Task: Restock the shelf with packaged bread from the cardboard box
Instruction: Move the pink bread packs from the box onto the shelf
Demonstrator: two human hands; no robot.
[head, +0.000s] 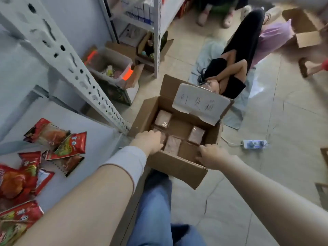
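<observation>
Both hands at the cardboard box

The right hand grips the box's near rim. The left hand reaches inside, fingers bent down onto the bread packs (holding one or not, I cannot tell), which lie between the two hands and just beyond. The shelf is left of the left hand.

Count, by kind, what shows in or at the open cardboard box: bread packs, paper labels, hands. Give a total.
Bread packs: 4, one partly under the left hand
Paper labels: 1
Hands: 2, the right hand gripping the cardboard box rim
Total: 7
</observation>
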